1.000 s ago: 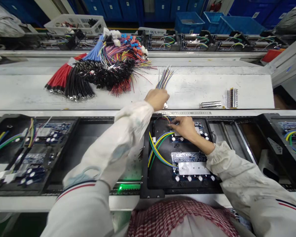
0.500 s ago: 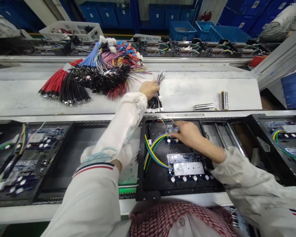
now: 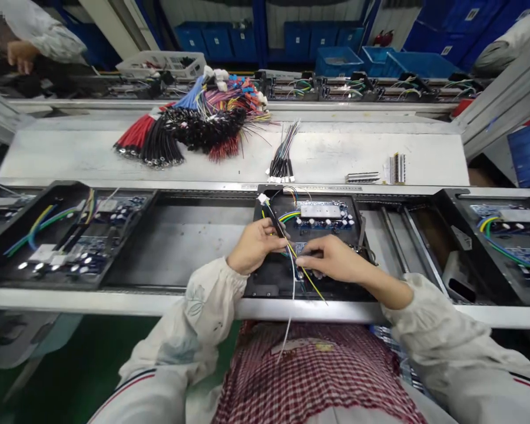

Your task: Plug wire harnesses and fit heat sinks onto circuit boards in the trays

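Left hand (image 3: 252, 247): thumb and fingers (image 3: 277, 243) clamp a sleeved cable (image 3: 274, 218) partway along its length, above a black tray.
Right hand (image 3: 335, 259): its fingers (image 3: 304, 261) meet the loose wires just beside the other hand; whether they pinch or only touch cannot be told.
Cable in hand: it slants over the left part of the tray, white connector (image 3: 263, 199) at the upper left; a yellow wire (image 3: 314, 287) points down to the right, while a white wire (image 3: 293, 282) drops past the front rail (image 3: 362, 312) to a red-checked apron (image 3: 304, 377).
Black tray (image 3: 262, 290): lies beneath both hands, with an upper circuit board (image 3: 322, 212) in view and the lower one mostly covered by the hands.
Cable bundle (image 3: 283, 154): fanned on the white worktop (image 3: 348, 144) beyond the tray, white connectors toward the person.
Wire heap (image 3: 203, 123): red, black, blue and multicolored leads piled to the left of the bundle.
Metallic strips (image 3: 397, 169): two small groups at the right of the worktop.
Across the line: a co-worker's hand (image 3: 22, 55) at upper left, a white basket (image 3: 163, 63) and blue bins (image 3: 339, 60) behind.
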The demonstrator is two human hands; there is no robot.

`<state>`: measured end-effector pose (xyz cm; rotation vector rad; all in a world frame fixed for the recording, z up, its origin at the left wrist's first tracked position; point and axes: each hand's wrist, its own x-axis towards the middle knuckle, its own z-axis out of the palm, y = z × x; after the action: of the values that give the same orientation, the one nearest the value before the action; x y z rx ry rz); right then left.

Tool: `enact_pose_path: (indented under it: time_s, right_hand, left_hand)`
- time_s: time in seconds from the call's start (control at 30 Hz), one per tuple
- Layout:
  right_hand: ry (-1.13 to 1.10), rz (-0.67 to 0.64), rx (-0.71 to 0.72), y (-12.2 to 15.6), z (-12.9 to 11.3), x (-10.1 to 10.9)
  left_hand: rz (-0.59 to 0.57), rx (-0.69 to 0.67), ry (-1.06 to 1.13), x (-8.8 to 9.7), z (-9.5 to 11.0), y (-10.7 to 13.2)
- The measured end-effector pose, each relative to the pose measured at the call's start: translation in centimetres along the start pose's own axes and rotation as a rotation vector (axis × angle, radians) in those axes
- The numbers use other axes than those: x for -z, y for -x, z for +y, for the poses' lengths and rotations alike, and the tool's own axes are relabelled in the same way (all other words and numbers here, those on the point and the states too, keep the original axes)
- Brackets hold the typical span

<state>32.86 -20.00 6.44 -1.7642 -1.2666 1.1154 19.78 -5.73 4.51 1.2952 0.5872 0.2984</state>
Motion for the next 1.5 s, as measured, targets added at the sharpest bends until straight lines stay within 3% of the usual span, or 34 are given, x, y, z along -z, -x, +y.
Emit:
enact_pose_path:
  time_s: [0.1, 0.3, 0.4, 0.5, 0.63, 0.73, 0.8, 0.93, 1.07, 1.3, 1.5]
  right_hand:
    - [0.0, 0.022, -0.039, -1.4, 0.6, -1.2]
    - [0.209, 0.148, 0.082, -0.9, 0.7, -0.8]
    - [0.365, 0.053, 0.087, 0.2, 0.6, -0.9]
    - [0.307, -0.035, 0.001, 1.4, 0.4, -0.8]
    - [0.207, 0.177, 0.001, 1.0, 0.4, -0.6]
    - [0.317, 0.388, 0.084, -0.7, 1.4, -0.9]
    - [0.422, 0.461, 0.074, -2.0, 2.2, -1.3]
    - [0.475, 0.445, 0.026, -3.5, 3.7, -1.9]
    - [0.467, 0.44, 0.027, -3.6, 4.0, -2.1]
    - [0.446, 0.435, 0.035, -3.7, 4.2, -2.0]
    - [0.444, 0.434, 0.014, -3.7, 4.3, -2.2]
  left_hand:
    - [0.01, -0.004, 0.074, 0.3, -1.9, -1.2]
    - [0.002, -0.069, 0.093, 0.9, -1.5, -0.6]
    - [0.002, -0.082, 0.086, 1.3, -1.4, -0.4]
    - [0.026, -0.118, 0.082, 2.0, -1.2, -0.5]
    - [0.011, -0.107, 0.165, 3.2, -0.5, -0.7]
    - [-0.054, -0.045, 0.258, 3.6, -0.3, -0.9]
    - [-0.028, -0.059, 0.278, 3.5, -0.4, -0.9]
    - [0.027, -0.098, 0.272, 3.0, -0.9, -1.1]
    - [0.011, -0.031, 0.358, 2.8, -1.0, -1.2]
    - [0.11, -0.144, 0.162, 2.2, -1.0, -0.8]
    - [0.14, -0.125, 0.125, 2.1, -1.0, -0.8]
